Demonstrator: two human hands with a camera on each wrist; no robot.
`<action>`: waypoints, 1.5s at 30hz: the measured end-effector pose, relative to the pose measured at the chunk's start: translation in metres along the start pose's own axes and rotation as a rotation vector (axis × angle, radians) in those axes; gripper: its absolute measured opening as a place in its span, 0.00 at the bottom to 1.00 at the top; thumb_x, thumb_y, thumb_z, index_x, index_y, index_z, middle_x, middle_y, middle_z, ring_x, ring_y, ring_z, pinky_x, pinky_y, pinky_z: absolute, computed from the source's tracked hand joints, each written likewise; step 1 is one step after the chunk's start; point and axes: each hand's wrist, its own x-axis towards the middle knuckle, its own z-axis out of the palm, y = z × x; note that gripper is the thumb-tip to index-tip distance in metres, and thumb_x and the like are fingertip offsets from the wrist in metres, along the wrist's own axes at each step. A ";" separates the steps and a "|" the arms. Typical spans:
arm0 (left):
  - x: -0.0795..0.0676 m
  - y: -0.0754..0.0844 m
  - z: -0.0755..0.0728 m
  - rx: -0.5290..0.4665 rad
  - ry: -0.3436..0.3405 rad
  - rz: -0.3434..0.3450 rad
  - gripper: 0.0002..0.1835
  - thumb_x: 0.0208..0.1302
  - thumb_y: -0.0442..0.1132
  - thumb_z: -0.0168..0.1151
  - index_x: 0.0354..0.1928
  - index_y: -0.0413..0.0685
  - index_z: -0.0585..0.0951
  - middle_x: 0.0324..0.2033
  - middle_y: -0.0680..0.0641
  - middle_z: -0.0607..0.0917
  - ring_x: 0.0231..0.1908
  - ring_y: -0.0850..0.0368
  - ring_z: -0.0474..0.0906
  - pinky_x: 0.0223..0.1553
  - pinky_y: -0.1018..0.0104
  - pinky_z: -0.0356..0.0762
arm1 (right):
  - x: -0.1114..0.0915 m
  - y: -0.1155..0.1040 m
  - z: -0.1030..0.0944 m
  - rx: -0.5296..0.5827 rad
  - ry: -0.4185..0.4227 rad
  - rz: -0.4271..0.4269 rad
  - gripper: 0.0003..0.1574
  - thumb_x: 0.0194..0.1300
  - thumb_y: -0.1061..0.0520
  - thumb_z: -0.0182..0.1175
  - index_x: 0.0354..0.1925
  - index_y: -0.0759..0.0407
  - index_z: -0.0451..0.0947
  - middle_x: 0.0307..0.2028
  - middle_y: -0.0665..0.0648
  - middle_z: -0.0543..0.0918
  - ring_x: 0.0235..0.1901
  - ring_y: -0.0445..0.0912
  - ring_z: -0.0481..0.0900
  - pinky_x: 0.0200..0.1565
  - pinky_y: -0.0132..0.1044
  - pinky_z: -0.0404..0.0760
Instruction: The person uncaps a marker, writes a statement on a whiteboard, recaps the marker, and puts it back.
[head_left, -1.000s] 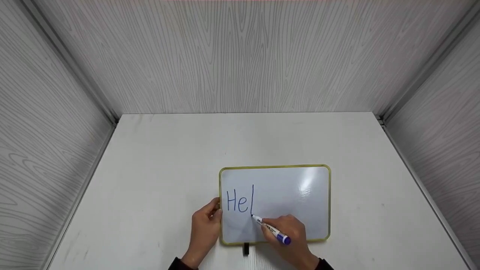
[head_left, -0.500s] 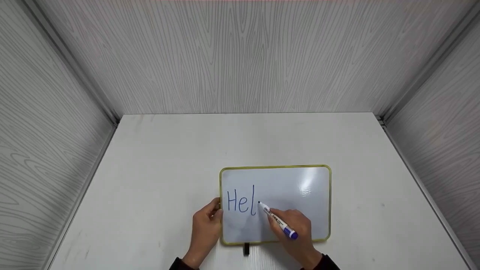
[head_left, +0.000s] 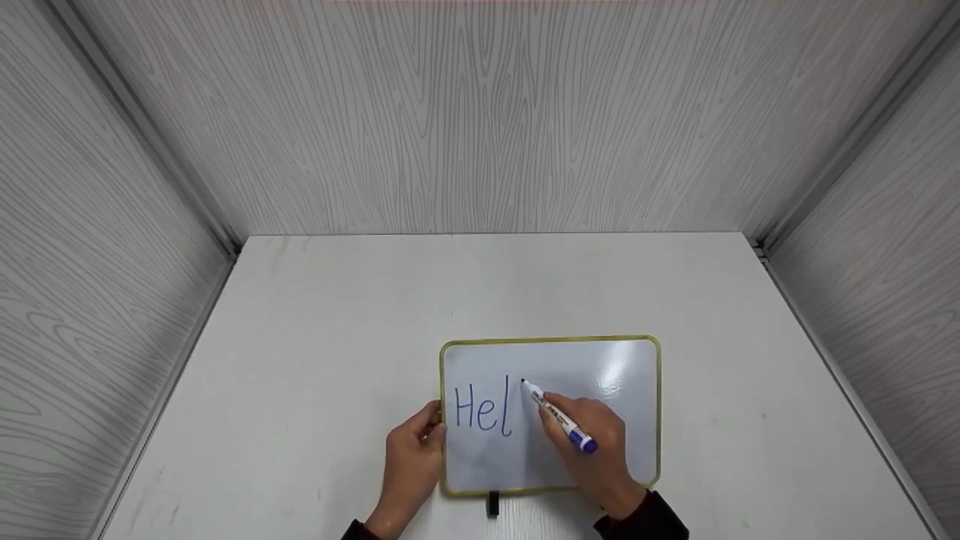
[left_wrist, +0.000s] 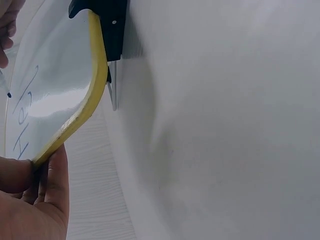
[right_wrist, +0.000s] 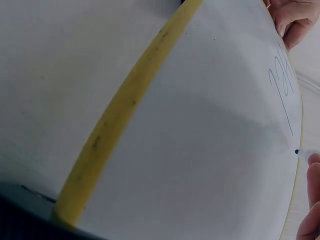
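A whiteboard [head_left: 555, 457] with a yellow frame stands in front of me, bearing the blue letters "Hel" [head_left: 484, 409] at its left. My left hand [head_left: 412, 457] pinches the board's left edge, thumb on the front and fingers behind, as the left wrist view shows. In my right hand [head_left: 596, 442] is a white marker [head_left: 559, 416] with a blue end, held like a pen. Its dark tip points up and left, right at the board's surface, just right of the top of the "l". In the right wrist view the marker's tip [right_wrist: 297, 151] shows beyond the letters.
A black foot [head_left: 493, 503] sticks out below the board's lower edge; the left wrist view shows a black holder [left_wrist: 112, 30] with a wire leg there. The white table [head_left: 337, 315] is bounded by grey wood-grain panels [head_left: 480, 112] at the back and sides.
The "l" has gained a small hook at its foot. My right hand has lifted the marker from there up and to the right. The left hand keeps its grip on the board.
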 end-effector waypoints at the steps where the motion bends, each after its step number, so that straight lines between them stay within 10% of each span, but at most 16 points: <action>1: 0.000 -0.001 0.000 0.002 -0.003 0.004 0.22 0.67 0.16 0.58 0.63 0.23 0.78 0.48 0.36 0.88 0.46 0.49 0.83 0.47 0.64 0.83 | 0.000 0.001 0.001 0.000 0.005 -0.008 0.12 0.69 0.56 0.67 0.42 0.63 0.91 0.31 0.52 0.90 0.24 0.43 0.82 0.28 0.36 0.78; 14: 0.001 -0.006 0.001 0.011 0.001 0.020 0.21 0.66 0.17 0.60 0.61 0.25 0.79 0.45 0.39 0.89 0.45 0.50 0.84 0.47 0.61 0.83 | 0.001 0.008 0.007 0.030 0.020 -0.059 0.17 0.52 0.66 0.73 0.44 0.63 0.91 0.33 0.53 0.91 0.26 0.44 0.84 0.30 0.35 0.80; 31: 0.003 -0.004 0.002 0.006 0.017 0.021 0.21 0.66 0.16 0.59 0.61 0.24 0.80 0.48 0.37 0.88 0.46 0.49 0.85 0.47 0.62 0.84 | -0.013 0.004 0.004 0.009 -0.004 -0.061 0.09 0.61 0.60 0.69 0.39 0.60 0.92 0.27 0.49 0.88 0.21 0.42 0.78 0.26 0.34 0.75; 45: 0.000 -0.005 0.001 -0.087 -0.005 0.005 0.22 0.67 0.17 0.58 0.63 0.22 0.77 0.49 0.35 0.87 0.48 0.47 0.84 0.48 0.63 0.83 | -0.031 -0.004 0.000 0.015 -0.061 -0.011 0.13 0.50 0.65 0.73 0.37 0.60 0.92 0.24 0.48 0.86 0.20 0.40 0.75 0.25 0.31 0.74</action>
